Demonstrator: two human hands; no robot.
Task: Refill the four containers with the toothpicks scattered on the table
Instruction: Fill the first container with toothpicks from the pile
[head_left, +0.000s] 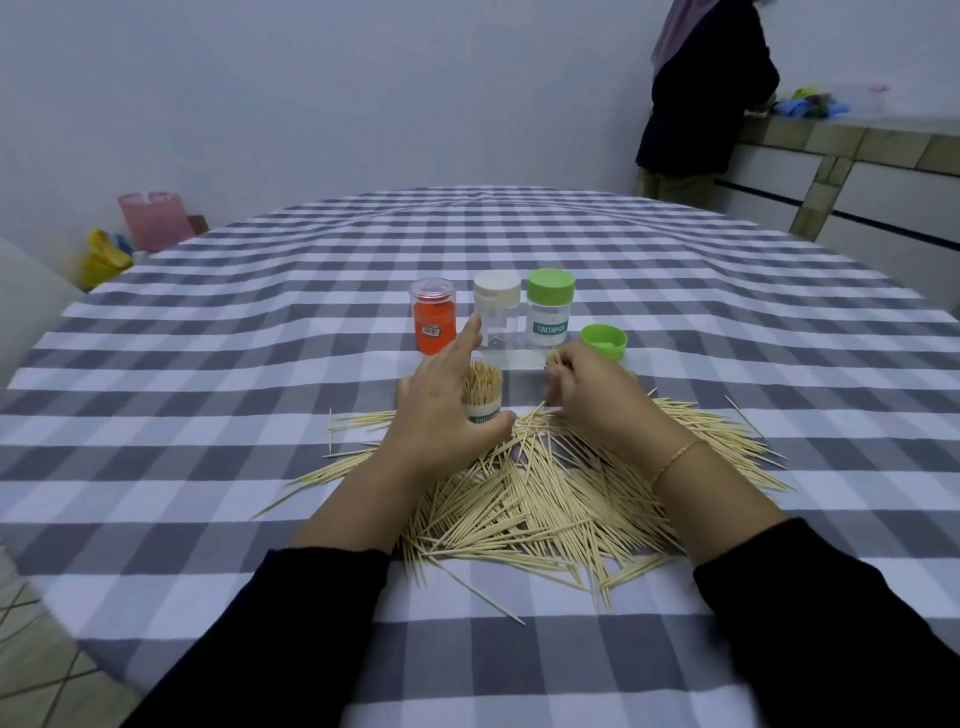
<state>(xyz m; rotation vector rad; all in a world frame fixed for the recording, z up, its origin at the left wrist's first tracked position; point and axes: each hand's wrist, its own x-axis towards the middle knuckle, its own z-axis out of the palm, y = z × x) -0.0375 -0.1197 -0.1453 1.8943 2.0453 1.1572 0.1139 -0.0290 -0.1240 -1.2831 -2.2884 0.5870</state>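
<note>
Between the hands (441, 410), toothpick container (482, 395)

Open container (482, 402): lower body hidden behind left hand (439, 410), label readable only in part. Right hand (597, 395): fingertips curled away from camera, toothpick bundle (555, 361) mostly covered, count untellable. Toothpick pile (545, 499): part hidden under both forearms. White-lidded container (497, 314): contents unclear. Person at counter (709, 88): head cut off by top edge. Items on counter (810, 104): blurred, unidentifiable.
</note>
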